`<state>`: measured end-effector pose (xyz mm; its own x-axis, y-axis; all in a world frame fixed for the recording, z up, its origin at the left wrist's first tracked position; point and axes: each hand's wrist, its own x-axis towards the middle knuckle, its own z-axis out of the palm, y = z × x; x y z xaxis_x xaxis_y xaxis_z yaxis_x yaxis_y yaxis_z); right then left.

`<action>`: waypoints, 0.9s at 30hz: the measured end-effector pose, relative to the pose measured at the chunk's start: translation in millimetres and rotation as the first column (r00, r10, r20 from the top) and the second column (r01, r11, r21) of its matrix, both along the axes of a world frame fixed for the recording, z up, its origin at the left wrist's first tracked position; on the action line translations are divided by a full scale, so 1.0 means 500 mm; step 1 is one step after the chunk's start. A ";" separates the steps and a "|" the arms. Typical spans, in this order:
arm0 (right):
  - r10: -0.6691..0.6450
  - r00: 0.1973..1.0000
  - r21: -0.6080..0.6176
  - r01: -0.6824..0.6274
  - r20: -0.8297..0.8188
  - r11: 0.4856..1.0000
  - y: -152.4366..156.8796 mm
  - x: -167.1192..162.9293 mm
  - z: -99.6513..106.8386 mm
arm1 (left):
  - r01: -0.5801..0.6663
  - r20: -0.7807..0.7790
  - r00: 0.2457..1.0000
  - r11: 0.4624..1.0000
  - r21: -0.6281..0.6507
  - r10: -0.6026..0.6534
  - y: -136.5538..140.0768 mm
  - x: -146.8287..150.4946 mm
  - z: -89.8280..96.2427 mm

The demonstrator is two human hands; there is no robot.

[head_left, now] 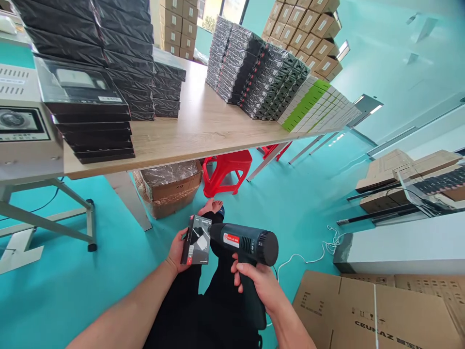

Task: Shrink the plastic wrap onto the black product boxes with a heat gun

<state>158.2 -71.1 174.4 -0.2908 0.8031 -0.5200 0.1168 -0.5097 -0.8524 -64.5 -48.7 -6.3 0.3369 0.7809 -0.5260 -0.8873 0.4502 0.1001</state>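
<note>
Spanning ten to two o'clock: long wooden table point(203, 131), carrying stacks of black wrapped boxes point(109, 58) at ten and slanting rows of black and green-edged boxes point(286, 87) at one. Sitting beneath it at twelve: red plastic stool point(227, 169) and open carton lined with plastic point(170, 186). Lying flat at four o'clock: cardboard sheets point(378, 310), crowding the space beside the right arm. Trailing across the teal floor at three: white cord point(319, 249). Resting at centre, just below middle: black heat gun point(247, 245), gripped by right hand point(259, 286), fingers wrapping tightly around the handle, nozzle aiming toward nine o'clock, nearly touching the small black box point(196, 240). Holding that box upright at the nozzle's mouth: left hand point(178, 252), fingers clamping its far edge, likely keeping skin away from the hot air. Showing at twelve beyond the box: bare foot point(212, 207).
</note>
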 end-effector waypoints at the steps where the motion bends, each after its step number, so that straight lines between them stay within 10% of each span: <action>1: -0.022 1.000 -0.003 0.022 0.010 1.000 -0.005 0.002 0.000 | -0.003 0.003 1.000 1.000 0.006 0.003 0.001 0.000 -0.003; 6: 0.136 0.987 -0.157 -0.149 -0.089 0.976 -0.058 0.025 -0.014 | -0.057 0.008 0.998 0.998 0.022 0.057 0.006 -0.005 -0.022; 11: -0.144 0.989 -0.118 0.145 0.019 0.982 -0.101 0.060 -0.045 | -0.112 0.038 0.993 0.993 0.021 0.111 0.006 -0.013 -0.032; 27: -0.253 0.955 -0.257 0.208 -0.155 0.944 -0.114 0.083 -0.058 | -0.068 0.055 0.996 0.996 0.051 0.065 0.003 -0.005 -0.022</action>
<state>199.5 -128.0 145.6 -0.2200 0.7210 -0.6571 -0.1747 -0.6919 -0.7006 -66.8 -47.4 -17.1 0.3094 0.8288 -0.4662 -0.9199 0.3852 0.0742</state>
